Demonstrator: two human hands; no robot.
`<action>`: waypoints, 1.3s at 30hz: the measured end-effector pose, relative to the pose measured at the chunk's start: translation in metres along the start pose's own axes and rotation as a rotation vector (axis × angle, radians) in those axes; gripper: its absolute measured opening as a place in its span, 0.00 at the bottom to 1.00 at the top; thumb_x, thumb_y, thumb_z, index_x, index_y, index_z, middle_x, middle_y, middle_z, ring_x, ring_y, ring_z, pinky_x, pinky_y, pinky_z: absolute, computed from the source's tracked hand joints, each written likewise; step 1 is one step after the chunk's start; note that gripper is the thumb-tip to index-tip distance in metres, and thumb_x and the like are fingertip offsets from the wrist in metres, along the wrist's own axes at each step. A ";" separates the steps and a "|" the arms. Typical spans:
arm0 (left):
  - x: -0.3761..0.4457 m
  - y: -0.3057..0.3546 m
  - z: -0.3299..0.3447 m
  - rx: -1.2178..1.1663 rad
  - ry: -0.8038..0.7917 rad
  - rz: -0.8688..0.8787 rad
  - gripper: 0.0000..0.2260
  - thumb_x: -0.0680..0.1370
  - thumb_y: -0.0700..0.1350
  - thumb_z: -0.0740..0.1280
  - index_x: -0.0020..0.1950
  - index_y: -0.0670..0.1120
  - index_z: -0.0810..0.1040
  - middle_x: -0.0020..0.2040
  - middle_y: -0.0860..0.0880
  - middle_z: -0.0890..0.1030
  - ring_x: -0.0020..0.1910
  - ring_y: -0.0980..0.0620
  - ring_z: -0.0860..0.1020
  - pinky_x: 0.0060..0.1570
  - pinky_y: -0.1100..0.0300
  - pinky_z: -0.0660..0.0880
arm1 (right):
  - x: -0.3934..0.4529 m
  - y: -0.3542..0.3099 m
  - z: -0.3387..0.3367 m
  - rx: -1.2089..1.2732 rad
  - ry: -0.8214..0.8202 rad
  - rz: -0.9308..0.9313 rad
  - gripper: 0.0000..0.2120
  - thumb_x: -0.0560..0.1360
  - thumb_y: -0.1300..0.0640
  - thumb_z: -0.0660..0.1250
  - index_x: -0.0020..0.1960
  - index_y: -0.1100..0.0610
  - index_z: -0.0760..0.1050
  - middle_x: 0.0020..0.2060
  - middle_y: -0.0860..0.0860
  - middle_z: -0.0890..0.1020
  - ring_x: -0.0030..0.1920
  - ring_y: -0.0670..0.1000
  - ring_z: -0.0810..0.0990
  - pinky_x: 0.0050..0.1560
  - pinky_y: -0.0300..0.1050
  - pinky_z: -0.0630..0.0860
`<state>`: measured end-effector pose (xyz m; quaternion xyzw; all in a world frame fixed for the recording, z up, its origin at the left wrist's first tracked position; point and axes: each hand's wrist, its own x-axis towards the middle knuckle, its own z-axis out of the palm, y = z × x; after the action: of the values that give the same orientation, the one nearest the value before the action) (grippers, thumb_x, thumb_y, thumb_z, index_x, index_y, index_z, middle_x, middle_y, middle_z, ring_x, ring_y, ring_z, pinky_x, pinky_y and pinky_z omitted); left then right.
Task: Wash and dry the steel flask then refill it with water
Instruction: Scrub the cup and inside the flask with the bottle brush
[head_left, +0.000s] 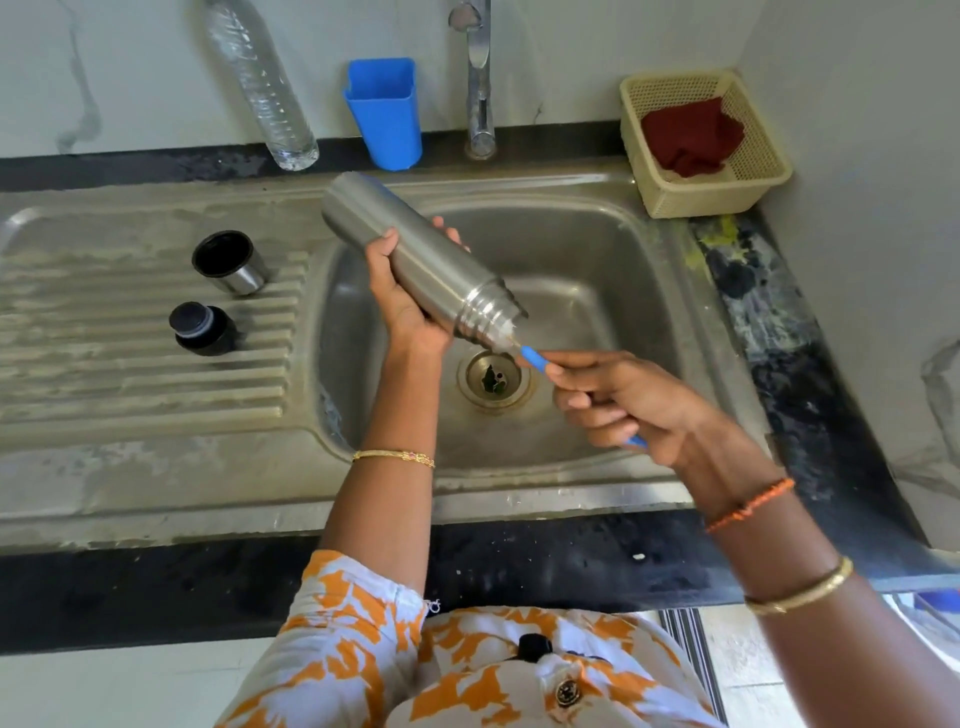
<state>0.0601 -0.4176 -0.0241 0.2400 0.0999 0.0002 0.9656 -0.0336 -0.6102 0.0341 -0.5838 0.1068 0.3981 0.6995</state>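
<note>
- Nearest the camera, an orange-and-white patterned garment (363, 649) is seen, with a dark button at its front.
- The right hand (623, 405) is curled round the blue handle of a bottle brush (535, 359), pinched between thumb and fingers; its wire stem enters the mouth of the flask.
- The steel flask (415, 260), a smooth brushed cylinder with a ribbed threaded neck, is gripped round its body by the left hand (400, 296); it is held tilted above the sink basin (597, 249), mouth down towards the drain (493, 379).
- The basin is dull stainless steel with rounded corners; free room is left around the flask on every side.
- On the ridged draining board (130, 374), a steel cup lid (228, 262) with a black lining and a black stopper (202, 329) are set near each other, well apart from the basin edge.
- Behind the sink, a clear ribbed plastic bottle (260, 83), a blue plastic holder (387, 111) and a chrome tap (480, 78) are ranged along the wall.
- A cream perforated basket (748, 187) holding a dark red cloth (691, 137) is placed at the far right corner.
</note>
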 end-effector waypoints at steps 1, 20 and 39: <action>-0.002 -0.003 0.001 0.009 -0.022 -0.015 0.25 0.69 0.53 0.69 0.59 0.39 0.72 0.48 0.44 0.78 0.44 0.48 0.78 0.45 0.55 0.77 | 0.004 -0.001 0.005 0.012 -0.010 -0.007 0.13 0.79 0.63 0.59 0.58 0.55 0.78 0.28 0.48 0.64 0.20 0.41 0.55 0.16 0.31 0.50; -0.014 0.040 0.007 0.539 0.330 -0.329 0.33 0.70 0.53 0.73 0.70 0.45 0.63 0.58 0.40 0.76 0.57 0.42 0.77 0.50 0.46 0.76 | 0.000 0.013 -0.016 -0.939 0.603 -0.633 0.14 0.77 0.62 0.65 0.61 0.51 0.79 0.27 0.42 0.79 0.28 0.41 0.77 0.34 0.33 0.73; -0.019 -0.008 0.009 0.206 0.391 -0.181 0.30 0.70 0.61 0.69 0.63 0.41 0.75 0.41 0.44 0.81 0.41 0.44 0.81 0.42 0.52 0.79 | -0.007 0.018 -0.001 -0.436 0.259 -0.218 0.13 0.80 0.60 0.62 0.55 0.44 0.78 0.25 0.49 0.67 0.19 0.42 0.59 0.18 0.33 0.56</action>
<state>0.0426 -0.4300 -0.0166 0.3225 0.3056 -0.0503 0.8944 -0.0502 -0.6136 0.0251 -0.7748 0.0436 0.2560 0.5764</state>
